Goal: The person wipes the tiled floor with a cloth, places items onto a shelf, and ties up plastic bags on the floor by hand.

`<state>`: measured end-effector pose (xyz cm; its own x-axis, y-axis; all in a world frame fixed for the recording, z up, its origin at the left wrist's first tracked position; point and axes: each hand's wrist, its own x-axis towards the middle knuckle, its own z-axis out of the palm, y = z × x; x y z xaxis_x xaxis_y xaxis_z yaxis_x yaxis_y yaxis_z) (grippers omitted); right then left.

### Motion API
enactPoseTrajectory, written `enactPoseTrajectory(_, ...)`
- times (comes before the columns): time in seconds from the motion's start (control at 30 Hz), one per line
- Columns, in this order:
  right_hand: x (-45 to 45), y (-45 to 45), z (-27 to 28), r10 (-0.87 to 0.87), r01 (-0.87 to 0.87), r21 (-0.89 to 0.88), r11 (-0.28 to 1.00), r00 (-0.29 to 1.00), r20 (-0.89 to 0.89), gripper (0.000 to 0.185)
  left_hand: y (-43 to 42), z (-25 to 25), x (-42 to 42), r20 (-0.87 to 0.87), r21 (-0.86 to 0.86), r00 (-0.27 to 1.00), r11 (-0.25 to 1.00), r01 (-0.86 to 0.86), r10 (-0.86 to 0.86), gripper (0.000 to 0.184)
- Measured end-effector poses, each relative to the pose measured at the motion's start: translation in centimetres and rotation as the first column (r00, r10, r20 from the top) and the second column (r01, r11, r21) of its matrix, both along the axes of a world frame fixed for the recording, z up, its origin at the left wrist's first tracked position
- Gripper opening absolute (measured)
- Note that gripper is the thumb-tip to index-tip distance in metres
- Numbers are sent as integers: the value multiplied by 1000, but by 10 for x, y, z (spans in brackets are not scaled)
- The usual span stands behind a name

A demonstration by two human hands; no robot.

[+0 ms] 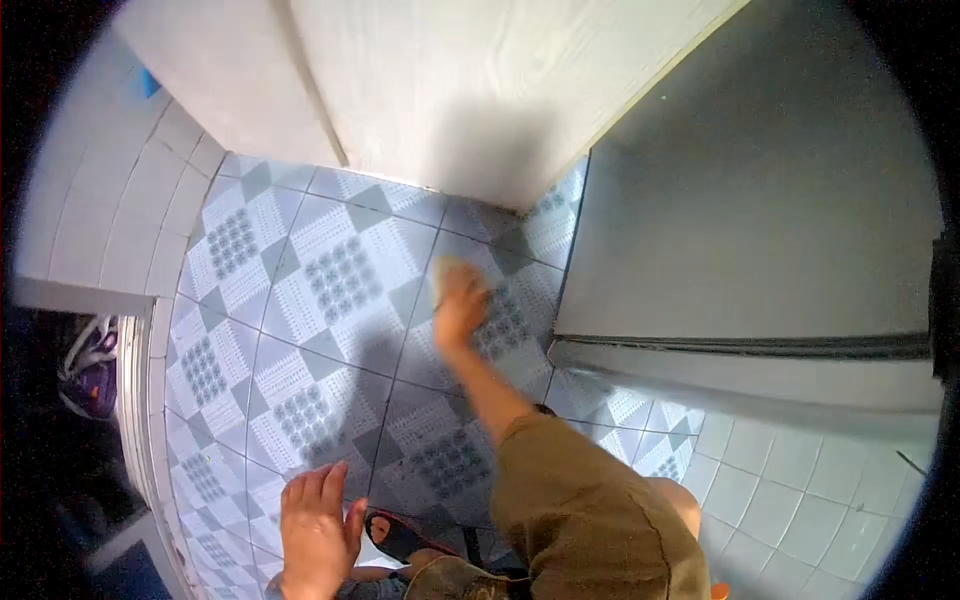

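Note:
My right hand (461,306), slightly blurred, reaches down to the patterned floor tiles (345,275) near the middle of the view. Its fingers are closed on a pale yellowish cloth or sponge (440,280), which shows at their left edge and lies against the floor. Low in the view, my left hand (318,525) hangs in front of my knee with its fingers apart and nothing in it. A dark sandal (395,535) on my foot is just right of that hand.
A white door or panel (400,90) stands at the top. The large grey appliance-like body (760,200) fills the right side. White wall tiles (800,490) are at lower right. At left, a doorway frame (135,400) borders a dark space holding a bag (93,385).

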<state>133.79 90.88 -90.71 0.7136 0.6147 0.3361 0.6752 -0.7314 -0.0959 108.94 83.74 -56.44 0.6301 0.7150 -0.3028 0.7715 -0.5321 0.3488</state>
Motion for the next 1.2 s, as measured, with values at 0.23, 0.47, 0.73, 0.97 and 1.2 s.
enactPoseTrajectory(0.23,-119,18,29,765,-353,696,625,455,-456,44,-38,-4,-34,-342,-98,932,982,-164,121,39)
enactPoseTrajectory(0.47,74,-55,56,471,-426,242,872,865,-173,47,-62,10,-35,-57,22,998,999,-41,42,46)
enactPoseTrajectory(0.73,-152,-66,-13,329,-328,35,944,937,-116,42,-75,13,-31,-169,-32,986,999,2,-7,51)
enactPoseTrajectory(0.97,-243,18,72,771,-590,515,622,343,-537,48,-83,21,-24,-167,62,986,998,9,1,51)
enactPoseTrajectory(1.2,2,-51,74,572,-479,314,820,694,-436,50,-85,25,-11,-135,114,983,984,138,-122,41)
